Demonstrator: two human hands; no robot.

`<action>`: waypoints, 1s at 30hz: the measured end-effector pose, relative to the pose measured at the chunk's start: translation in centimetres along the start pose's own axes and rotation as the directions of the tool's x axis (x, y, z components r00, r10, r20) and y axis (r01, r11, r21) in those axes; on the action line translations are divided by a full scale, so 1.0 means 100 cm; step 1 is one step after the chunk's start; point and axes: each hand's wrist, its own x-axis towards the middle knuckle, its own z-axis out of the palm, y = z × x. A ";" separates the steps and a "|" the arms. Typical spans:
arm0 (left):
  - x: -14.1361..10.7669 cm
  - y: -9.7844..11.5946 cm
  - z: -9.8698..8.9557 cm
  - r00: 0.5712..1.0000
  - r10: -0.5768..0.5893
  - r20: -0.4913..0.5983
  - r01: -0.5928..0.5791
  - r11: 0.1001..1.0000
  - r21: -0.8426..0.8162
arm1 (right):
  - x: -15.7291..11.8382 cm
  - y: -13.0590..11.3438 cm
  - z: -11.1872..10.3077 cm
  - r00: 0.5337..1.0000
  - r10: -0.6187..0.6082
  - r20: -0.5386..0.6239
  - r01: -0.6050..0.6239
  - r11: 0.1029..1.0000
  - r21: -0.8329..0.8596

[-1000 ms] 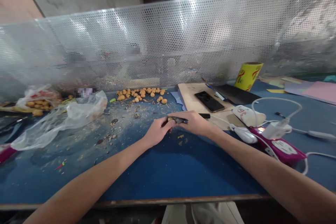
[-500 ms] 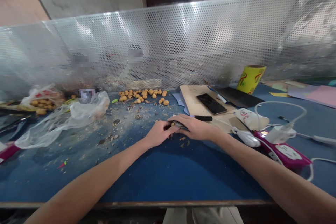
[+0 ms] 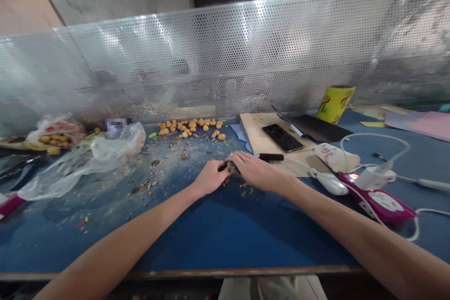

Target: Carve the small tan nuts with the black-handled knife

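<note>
My left hand (image 3: 211,177) and my right hand (image 3: 256,171) meet low over the middle of the blue table (image 3: 211,239). Their fingers are bent and closed around a small grey-brown piece (image 3: 232,167); most of it is hidden, and its kind is not clear. Just beyond my right hand lies a black pen-like stick (image 3: 270,156). Small brown scraps (image 3: 249,191) are scattered beneath the hands, with more crumbs and dust to the left.
Several round yellow-brown fruits (image 3: 190,125) lie near the perforated metal screen (image 3: 218,56). Left are a clear plastic bag (image 3: 116,147) and a bag of fruit (image 3: 58,138). Right are a phone (image 3: 282,137), a yellow roll (image 3: 335,104) and a purple power strip (image 3: 383,204) with white cables.
My right hand's fingers have shifted slightly, drawing down over the small piece, and its angle has changed. Both hands stay together; the view has moved a little.
</note>
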 end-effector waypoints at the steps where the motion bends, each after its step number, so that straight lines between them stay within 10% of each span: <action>1: 0.000 0.000 0.000 1.000 -0.001 -0.001 0.001 1.000 0.002 | 0.000 0.000 0.001 1.000 0.003 -0.003 -0.003 1.000 -0.014; 30: -0.005 0.005 -0.003 0.987 0.058 0.151 -0.005 0.943 -0.332 | -0.004 0.012 -0.008 0.995 -0.086 -0.048 0.093 0.980 0.175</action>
